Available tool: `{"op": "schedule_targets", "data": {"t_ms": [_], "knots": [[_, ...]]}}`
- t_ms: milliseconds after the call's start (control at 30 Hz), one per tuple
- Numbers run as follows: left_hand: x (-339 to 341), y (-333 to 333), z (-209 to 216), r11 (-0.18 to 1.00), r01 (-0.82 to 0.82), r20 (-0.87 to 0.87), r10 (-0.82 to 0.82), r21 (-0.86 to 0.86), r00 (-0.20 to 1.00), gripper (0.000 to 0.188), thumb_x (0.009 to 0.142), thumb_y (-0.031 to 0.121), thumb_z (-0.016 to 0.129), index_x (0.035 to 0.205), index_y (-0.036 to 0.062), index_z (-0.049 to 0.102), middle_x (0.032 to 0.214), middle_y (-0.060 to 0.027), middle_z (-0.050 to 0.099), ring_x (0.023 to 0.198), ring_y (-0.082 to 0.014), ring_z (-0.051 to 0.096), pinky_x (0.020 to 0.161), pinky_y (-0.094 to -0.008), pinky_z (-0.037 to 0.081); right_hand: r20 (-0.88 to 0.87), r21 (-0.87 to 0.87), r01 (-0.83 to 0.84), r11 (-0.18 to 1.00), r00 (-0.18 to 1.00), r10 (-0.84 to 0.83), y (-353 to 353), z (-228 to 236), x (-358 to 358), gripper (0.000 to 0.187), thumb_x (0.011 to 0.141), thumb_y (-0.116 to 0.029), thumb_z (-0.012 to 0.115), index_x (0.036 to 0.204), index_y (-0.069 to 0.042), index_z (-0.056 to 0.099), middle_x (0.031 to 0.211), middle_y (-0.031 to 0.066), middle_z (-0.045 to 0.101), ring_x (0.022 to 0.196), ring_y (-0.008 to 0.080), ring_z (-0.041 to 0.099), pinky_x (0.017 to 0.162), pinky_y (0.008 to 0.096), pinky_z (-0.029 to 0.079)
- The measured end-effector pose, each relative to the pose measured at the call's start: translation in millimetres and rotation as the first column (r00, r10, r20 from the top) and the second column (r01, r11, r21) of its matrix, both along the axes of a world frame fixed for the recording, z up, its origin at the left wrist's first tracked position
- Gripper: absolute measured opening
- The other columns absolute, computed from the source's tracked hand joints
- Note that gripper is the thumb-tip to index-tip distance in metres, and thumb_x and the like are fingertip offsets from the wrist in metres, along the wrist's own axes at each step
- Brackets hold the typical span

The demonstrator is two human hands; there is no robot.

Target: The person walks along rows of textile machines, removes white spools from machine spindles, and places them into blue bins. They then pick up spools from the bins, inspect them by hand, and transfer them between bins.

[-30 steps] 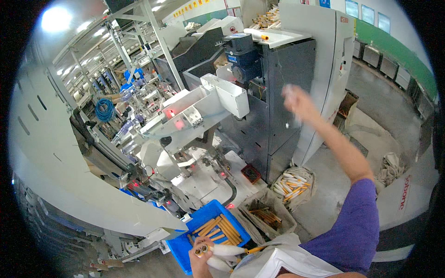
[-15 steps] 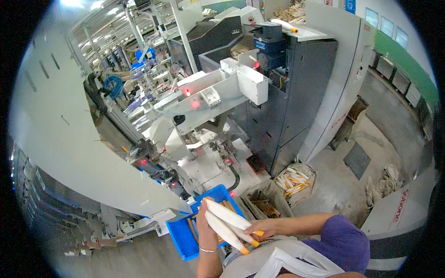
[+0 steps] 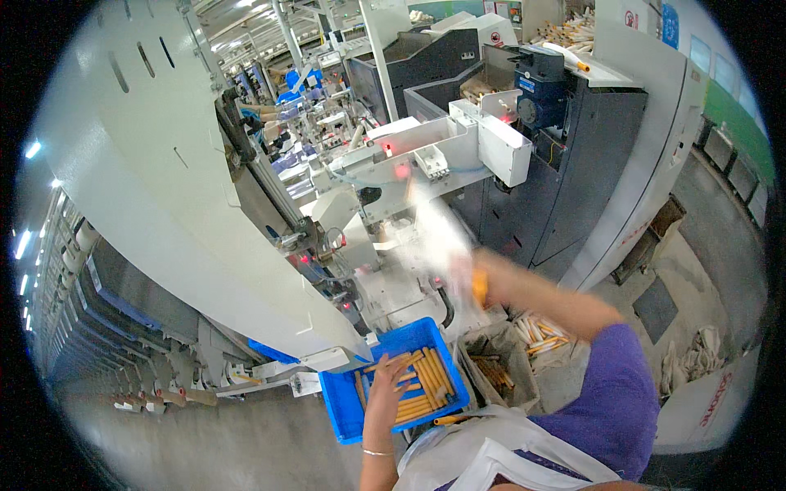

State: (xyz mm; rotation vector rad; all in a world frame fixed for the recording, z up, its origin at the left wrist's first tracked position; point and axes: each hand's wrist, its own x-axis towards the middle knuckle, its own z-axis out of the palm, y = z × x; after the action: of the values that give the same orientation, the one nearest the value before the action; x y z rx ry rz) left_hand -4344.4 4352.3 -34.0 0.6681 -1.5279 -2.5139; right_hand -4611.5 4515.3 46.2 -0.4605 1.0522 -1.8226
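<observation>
The right hand (image 3: 493,272) has its grip clamped on white bobbins (image 3: 438,231), already clear of the blue bin (image 3: 350,419) and before the machine (image 3: 504,155), while the left hand (image 3: 388,385), fingers seemingly apart, is at the bin's many remaining orange tubes (image 3: 434,372). Blur hides the bobbin count; the right arm partly covers a floor-level bobbin pile (image 3: 547,334).

A blue motor (image 3: 540,100) sits at the upper left edge of a dark cabinet (image 3: 602,147); a white post (image 3: 377,61) rises left of it. On the floor (image 3: 616,356) lies a dark flat square (image 3: 655,308), a crumpled cloth heap (image 3: 696,360) near its lower corner. Grey boxes (image 3: 719,152) line a green wall (image 3: 743,127).
</observation>
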Motion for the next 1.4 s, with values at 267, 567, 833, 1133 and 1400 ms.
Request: {"op": "schedule_targets", "data": {"t_ms": [267, 567, 833, 1133, 1400], "knots": [[44.1, -2.5, -9.1, 0.986, -0.130, -0.043, 0.136, 0.106, 0.990, 0.072, 0.083, 0.052, 0.048, 0.133, 0.0038, 0.028, 0.128, -0.0160, 0.041, 0.119, -0.0304, 0.038, 0.098, -0.0465, 0.029, -0.079, -0.323, 0.145, 0.935, 0.981, -0.180, -49.7, 111.8, -111.2, 0.046, 0.086, -0.037, 0.052, 0.115, -0.004, 0.038, 0.104, 0.0185, 0.055, 0.070, 0.0164, 0.059, 0.055, 0.0218, 0.051], [109.8, -16.4, -45.1, 0.960, -0.227, 0.209, 0.259, -0.164, 0.943, 0.044, 0.089, 0.030, 0.049, 0.118, -0.0032, 0.046, 0.108, -0.0158, 0.055, 0.102, -0.0226, 0.053, 0.087, -0.0350, 0.044, -0.420, 0.637, -0.365, 0.679, 0.575, 0.702, 38.4, -84.6, 26.9, 0.028, 0.087, -0.027, 0.053, 0.102, -0.004, 0.060, 0.094, 0.0070, 0.063, 0.083, 0.0118, 0.058, 0.073, 0.0242, 0.046], [148.9, -43.3, -77.7, 0.866, -0.335, 0.380, 0.471, -0.371, 0.796, 0.028, 0.087, 0.019, 0.053, 0.106, -0.0012, 0.057, 0.095, -0.0096, 0.061, 0.086, -0.0163, 0.058, 0.076, -0.0275, 0.047, 0.094, 0.653, 0.223, 0.724, 0.925, -0.369, 366.6, -336.4, 96.8, 0.025, 0.085, -0.025, 0.056, 0.101, -0.005, 0.056, 0.101, 0.0065, 0.058, 0.091, 0.0182, 0.054, 0.083, 0.0336, 0.044], [79.5, -132.5, -243.6, 0.630, 0.498, 0.741, 0.193, -0.596, 0.643, 0.025, 0.079, 0.022, 0.058, 0.082, -0.0013, 0.065, 0.073, -0.0161, 0.064, 0.075, -0.0268, 0.064, 0.066, -0.0336, 0.048, 0.068, 0.766, 0.473, -0.436, 0.614, 0.786, 579.5, -413.1, 270.2, 0.026, 0.084, -0.030, 0.053, 0.098, -0.011, 0.062, 0.093, 0.0044, 0.063, 0.079, 0.0218, 0.060, 0.067, 0.0395, 0.046], [43.4, -153.5, -386.4, 0.541, 0.773, 0.934, 0.073, -0.331, 0.349, 0.019, 0.079, 0.018, 0.058, 0.086, -0.0003, 0.059, 0.076, -0.0148, 0.061, 0.070, -0.0273, 0.061, 0.059, -0.0363, 0.047, -0.076, 0.895, 0.375, 0.243, 0.663, -0.745, 319.2, -279.0, 471.1, 0.024, 0.089, -0.019, 0.048, 0.105, -0.003, 0.057, 0.077, 0.0029, 0.058, 0.065, 0.0132, 0.055, 0.053, 0.0247, 0.042]]}}
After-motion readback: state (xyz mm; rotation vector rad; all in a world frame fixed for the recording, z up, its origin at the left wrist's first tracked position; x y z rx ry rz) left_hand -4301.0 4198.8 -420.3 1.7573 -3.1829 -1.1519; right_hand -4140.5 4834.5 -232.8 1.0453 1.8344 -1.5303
